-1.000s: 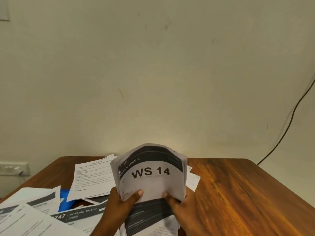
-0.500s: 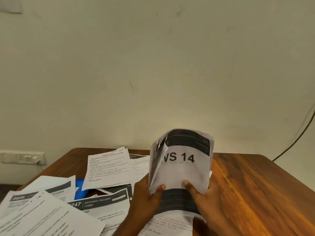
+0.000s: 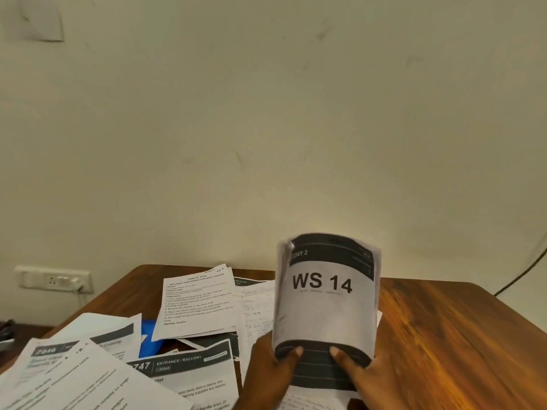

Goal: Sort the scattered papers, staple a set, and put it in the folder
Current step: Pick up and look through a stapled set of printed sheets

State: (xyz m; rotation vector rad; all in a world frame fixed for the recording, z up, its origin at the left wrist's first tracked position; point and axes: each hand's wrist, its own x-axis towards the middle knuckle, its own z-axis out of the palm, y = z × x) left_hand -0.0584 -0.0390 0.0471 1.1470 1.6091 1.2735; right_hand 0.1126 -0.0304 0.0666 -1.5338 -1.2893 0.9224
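I hold a stack of papers (image 3: 325, 309) upright above the wooden table (image 3: 450, 335); its front sheet reads "WS 14" under a dark band. My left hand (image 3: 270, 368) grips the stack's lower left edge with the thumb across the front. On the lower right edge my right hand (image 3: 362, 377) grips the same way. Scattered papers (image 3: 195, 306) lie overlapping on the left half of the table. A blue folder (image 3: 151, 338) shows only as a patch under them. No stapler is in view.
A wall socket (image 3: 53, 280) sits on the wall at the left, beyond the table's edge. A black cable (image 3: 524, 273) hangs down the wall at the right. The table's right half shows bare wood.
The stack has straightened and risen slightly, its front sheet now facing me flat. The camera has swung, so the stack and hands sit further right in view.
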